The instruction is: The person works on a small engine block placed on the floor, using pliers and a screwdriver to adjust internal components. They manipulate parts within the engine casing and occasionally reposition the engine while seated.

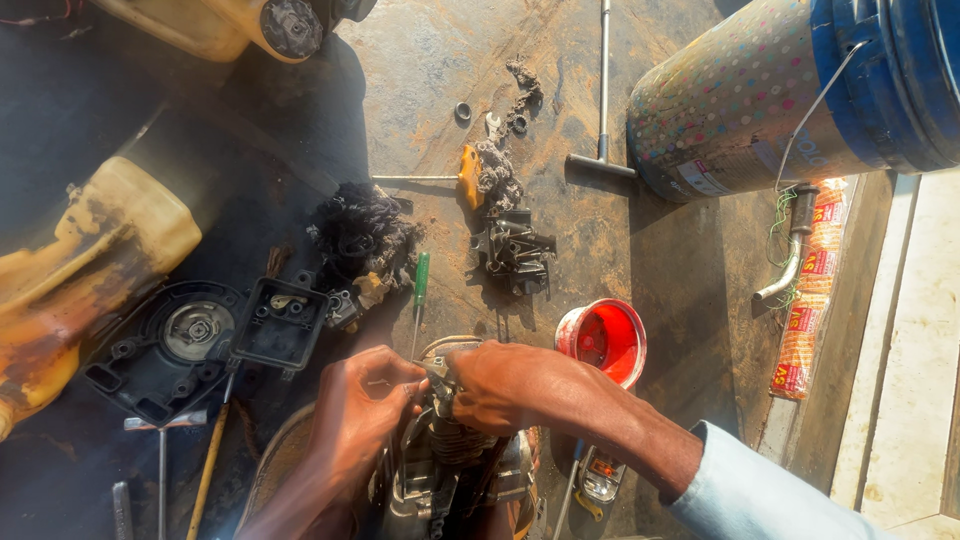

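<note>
Greasy grey metal small engine block with cooling fins (pixel 450 465) sits at the bottom edge of the oily dark floor, partly cut off by the frame. Right hand (pixel 505 385) curled closed over its top, gripping the upper part; left hand (pixel 360 405) fingers pinched on a thin metal piece at the same spot, too small to make out. Just above, green-handled screwdriver (pixel 421 280) lying upright-ish on the floor. Red plastic cup (pixel 603 340) right of the hands, near. Black plastic square cover (pixel 280 323) and round black recoil housing (pixel 165 345) to the left. Dirty rag clump (pixel 362 235) and a small dark metal carburettor-like part (pixel 513 250) further up. Yellow stained plastic tank (pixel 90 260) at left edge. T-handle metal wrench (pixel 603 110) near top; speckled bucket on its side with blue rim (pixel 780 90) top right corner.
</note>
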